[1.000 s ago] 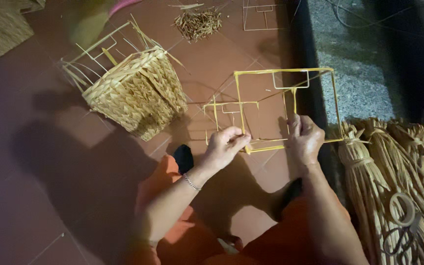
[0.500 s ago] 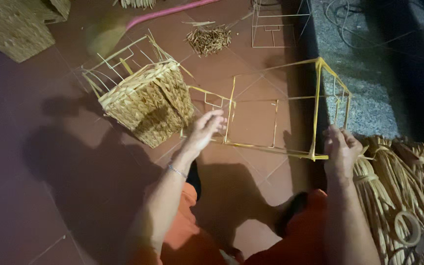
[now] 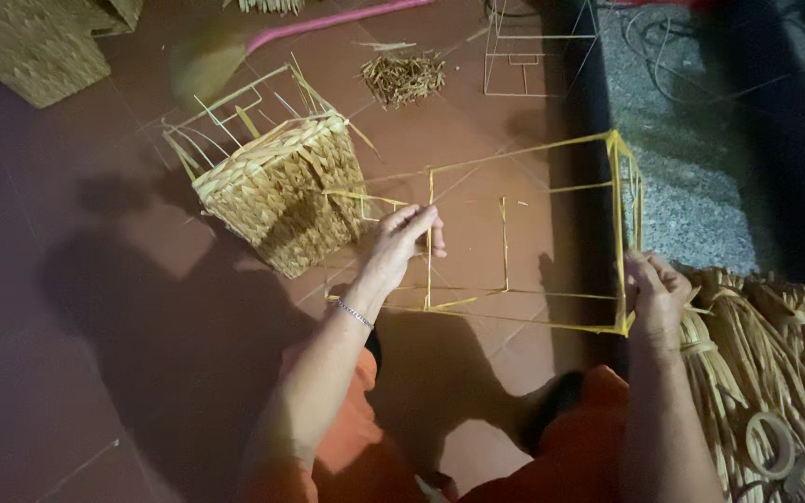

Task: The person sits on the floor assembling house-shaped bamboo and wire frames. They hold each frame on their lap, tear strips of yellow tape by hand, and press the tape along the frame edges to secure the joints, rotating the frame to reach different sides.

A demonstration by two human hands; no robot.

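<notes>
Both hands grip a bare yellow wire frame (image 3: 524,242): the left hand (image 3: 398,247) closed round an upright bar, the right hand (image 3: 654,293) clasping its near corner. Just beyond the left hand sits a half-woven basket (image 3: 281,191); this frame has no weaving yet.

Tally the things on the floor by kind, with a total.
Bare yellow wire frames: 2, one held by left hand and right hand, one at top
Half-woven baskets: 1
Woven pieces: 1
Fibre bundles: 1
Straw scrap piles: 1
Tape rolls: 1
Total: 7
</notes>
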